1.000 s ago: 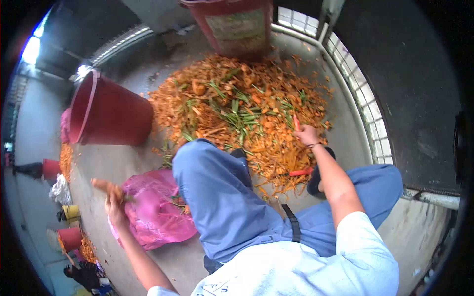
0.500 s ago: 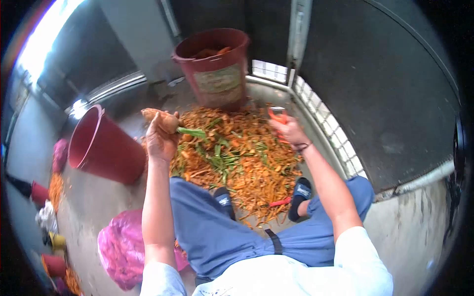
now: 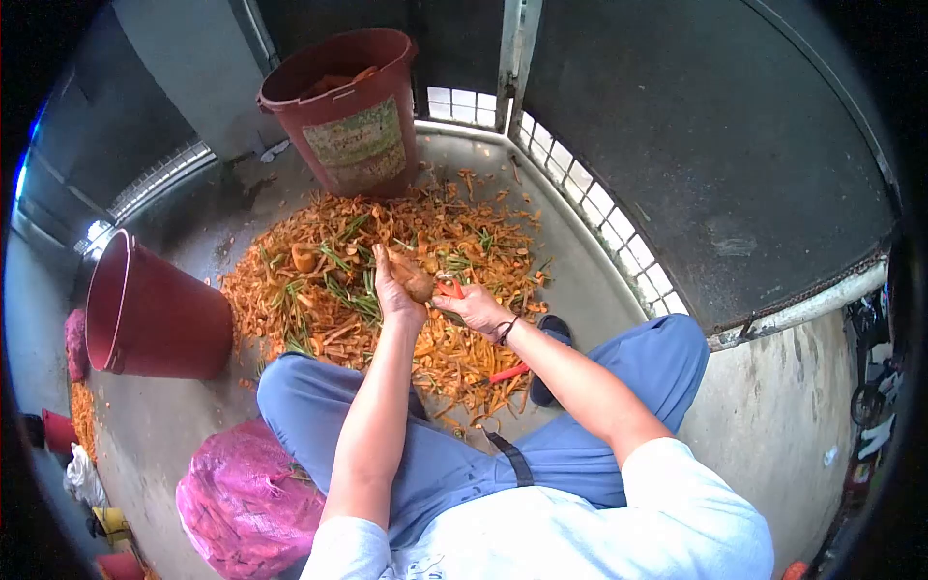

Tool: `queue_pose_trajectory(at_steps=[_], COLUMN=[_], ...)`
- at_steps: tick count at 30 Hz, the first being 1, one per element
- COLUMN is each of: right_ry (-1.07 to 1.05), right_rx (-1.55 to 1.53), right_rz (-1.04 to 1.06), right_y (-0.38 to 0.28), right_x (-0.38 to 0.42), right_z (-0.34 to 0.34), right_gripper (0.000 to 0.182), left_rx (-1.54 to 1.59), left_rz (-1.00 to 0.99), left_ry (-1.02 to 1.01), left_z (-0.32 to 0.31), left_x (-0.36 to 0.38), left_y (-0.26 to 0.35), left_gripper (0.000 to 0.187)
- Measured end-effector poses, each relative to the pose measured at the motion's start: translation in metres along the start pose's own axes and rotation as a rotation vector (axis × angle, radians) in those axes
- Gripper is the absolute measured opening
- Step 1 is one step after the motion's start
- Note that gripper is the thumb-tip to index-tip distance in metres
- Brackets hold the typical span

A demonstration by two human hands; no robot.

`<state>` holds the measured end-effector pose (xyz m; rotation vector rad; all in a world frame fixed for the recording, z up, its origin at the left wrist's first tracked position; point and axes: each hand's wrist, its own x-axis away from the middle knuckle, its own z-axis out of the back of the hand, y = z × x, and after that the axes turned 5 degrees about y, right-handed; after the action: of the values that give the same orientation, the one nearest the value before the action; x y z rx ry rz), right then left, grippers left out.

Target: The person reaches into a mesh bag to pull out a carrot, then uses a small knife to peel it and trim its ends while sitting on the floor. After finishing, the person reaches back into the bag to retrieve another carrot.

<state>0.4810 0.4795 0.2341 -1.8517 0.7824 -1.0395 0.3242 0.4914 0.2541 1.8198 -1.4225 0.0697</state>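
Left hand (image 3: pixel 398 298) cradles carrot (image 3: pixel 414 281), fingers pressed along it. Carrot rough, brownish, tapered; long axis slants from upper left down toward right hand (image 3: pixel 478 309), just beside lower end. Right fingers grip orange plastic peeler (image 3: pixel 449 288); blade contact: cannot tell. Crinkly pink bag (image 3: pixel 246 503) at left. Beyond, stringy peel heap (image 3: pixel 319 275), green stalks (image 3: pixel 353 302) mixed in. Smooth red bucket (image 3: pixel 169 319) left; labelled bucket (image 3: pixel 358 145) farthest.
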Motion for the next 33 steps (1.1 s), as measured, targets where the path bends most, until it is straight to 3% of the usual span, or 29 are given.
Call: queue_pose_trajectory(at_steps=[2, 5, 7, 9, 13, 17, 22, 25, 29, 33], right_ry=[0.067, 0.101, 0.082, 0.037, 0.009, 0.088, 0.034, -0.012, -0.042, -0.016], right_rx=[0.420, 0.702, 0.652, 0.344, 0.338, 0.184, -0.030, 0.180, 0.166, 0.506], right_rz=[0.145, 0.204, 0.213, 0.262, 0.256, 0.366, 0.389, 0.374, 0.504, 0.561], right_y=[0.011, -0.007, 0.010, 0.023, 0.024, 0.030, 0.018, 0.011, 0.007, -0.014], right_x=[-0.009, 0.003, -0.005, -0.011, -0.007, -0.003, 0.008, 0.013, 0.014, 0.032], right_z=[0.005, 0.000, 0.000, -0.006, -0.007, -0.021, -0.031, -0.022, -0.028, -0.028], right_gripper=[0.037, 0.042, 0.043, 0.042, 0.031, 0.024, 0.018, 0.017, 0.016, 0.013], left_rx=[0.000, 0.095, 0.078, 0.057, 0.048, 0.114, 0.270, 0.247, 0.211, 0.202], left_rz=[0.039, 0.006, -0.113, -0.133, -0.213, -0.142, 0.023, 0.133, 0.218, 0.320], left_ry=[0.038, 0.154, 0.104, 0.170, 0.234, 0.216, 0.227, 0.179, 0.196, 0.115], left_z=[0.008, 0.022, 0.022, 0.019, 0.024, 0.023, 0.023, 0.030, 0.029, 0.030], left_x=[-0.002, -0.015, -0.014, -0.008, -0.013, -0.007, -0.008, -0.013, -0.010, -0.004], left_y=[-0.004, -0.015, -0.014, -0.014, -0.014, -0.012, -0.015, -0.013, -0.008, 0.001], left_gripper=[0.057, 0.058, 0.058, 0.055, 0.055, 0.056, 0.057, 0.055, 0.047, 0.044])
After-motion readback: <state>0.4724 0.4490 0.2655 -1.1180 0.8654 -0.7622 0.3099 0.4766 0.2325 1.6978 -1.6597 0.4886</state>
